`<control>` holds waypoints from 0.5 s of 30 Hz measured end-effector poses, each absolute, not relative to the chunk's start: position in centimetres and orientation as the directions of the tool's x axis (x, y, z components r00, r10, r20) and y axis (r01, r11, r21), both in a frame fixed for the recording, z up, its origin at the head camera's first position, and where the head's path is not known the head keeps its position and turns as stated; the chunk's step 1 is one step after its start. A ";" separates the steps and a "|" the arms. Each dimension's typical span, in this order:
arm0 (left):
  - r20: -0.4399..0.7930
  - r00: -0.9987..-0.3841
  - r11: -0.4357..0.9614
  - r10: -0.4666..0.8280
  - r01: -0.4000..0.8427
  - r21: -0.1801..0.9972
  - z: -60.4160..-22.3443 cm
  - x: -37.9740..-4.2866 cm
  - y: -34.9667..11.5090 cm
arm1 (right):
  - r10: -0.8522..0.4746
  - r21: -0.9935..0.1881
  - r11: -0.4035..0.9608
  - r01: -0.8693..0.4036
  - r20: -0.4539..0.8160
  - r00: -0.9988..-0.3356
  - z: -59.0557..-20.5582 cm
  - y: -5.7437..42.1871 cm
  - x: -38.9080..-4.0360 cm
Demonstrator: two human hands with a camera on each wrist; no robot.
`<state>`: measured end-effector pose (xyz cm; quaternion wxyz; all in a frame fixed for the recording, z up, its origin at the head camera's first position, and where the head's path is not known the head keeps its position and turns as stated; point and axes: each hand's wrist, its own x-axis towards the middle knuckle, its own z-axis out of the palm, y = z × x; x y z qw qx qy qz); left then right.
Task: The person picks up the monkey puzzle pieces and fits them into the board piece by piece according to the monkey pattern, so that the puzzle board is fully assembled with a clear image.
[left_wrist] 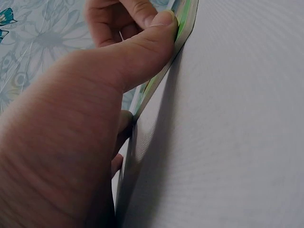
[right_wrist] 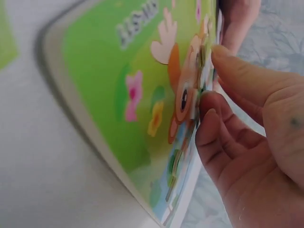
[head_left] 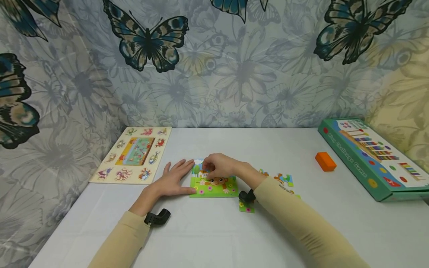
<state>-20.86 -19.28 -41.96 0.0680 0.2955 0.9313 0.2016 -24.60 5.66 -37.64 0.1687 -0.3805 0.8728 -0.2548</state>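
A small jigsaw board (head_left: 214,193) with a monkey on a green meadow lies flat in front of me. My left hand (head_left: 172,182) rests at its left side, fingers spread and fairly straight. In the left wrist view the left thumb (left_wrist: 147,50) presses on the board's edge. My right hand (head_left: 222,166) is over the board's middle and pinches a small puzzle piece (right_wrist: 195,104) between thumb and fingers. That piece is mostly hidden by the fingertips, and some pieces in the board stand slightly raised around it. Loose puzzle pieces (head_left: 247,209) lie under and beside the right forearm.
At the back left lies a cream board (head_left: 95,178) with small sea-animal pictures around a central scene. An orange block (head_left: 325,162) sits right of the loose pieces. Beyond it is a green game box (head_left: 352,163). A butterfly-patterned cloth (head_left: 241,74) hangs behind the white table (head_left: 201,238).
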 end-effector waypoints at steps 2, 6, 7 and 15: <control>-0.007 -0.816 0.745 0.577 0.523 0.414 -42.0 -20.9 -19.3 | -0.760 -0.565 0.576 -0.591 -0.104 -0.642 -37.8 5.7 -24.6; -0.007 -0.816 0.743 0.577 0.522 0.419 -42.0 -20.9 -19.3 | -0.773 -0.556 0.568 -0.607 -0.105 -0.626 -38.1 5.4 -24.7; -0.007 -0.816 0.742 0.578 0.522 0.421 -42.0 -20.9 -19.3 | -0.774 -0.553 0.567 -0.611 -0.103 -0.625 -38.1 5.4 -24.6; -0.006 -0.816 0.741 0.578 0.522 0.422 -42.0 -20.9 -19.3 | -0.783 -0.526 0.565 -0.636 -0.100 -0.613 -37.9 4.9 -24.4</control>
